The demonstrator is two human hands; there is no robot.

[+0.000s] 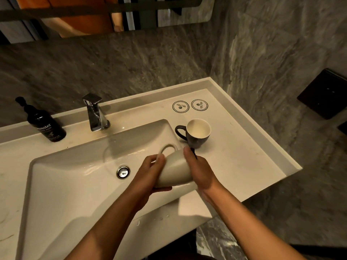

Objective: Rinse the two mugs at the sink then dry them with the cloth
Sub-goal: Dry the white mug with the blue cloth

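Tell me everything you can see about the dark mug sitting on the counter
The dark glazed ceramic mug stands upright on the pale counter, right of the basin. Its inside is cream and looks empty. Its looped handle points left toward the basin. Neither hand touches it; the right hand is just in front.

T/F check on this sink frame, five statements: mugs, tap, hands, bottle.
1. Both hands hold the cream mug. True: left hand and right hand grip it, tipped on its side.
2. The dark mug lies in the basin. False: it stands upright on the counter, right of the basin.
3. Water runs from the tap. False: no stream shows.
4. A black pump bottle stands left of the tap. True.
5. A cloth covers the dark mug. False: no cloth on it, its pale inside shows.
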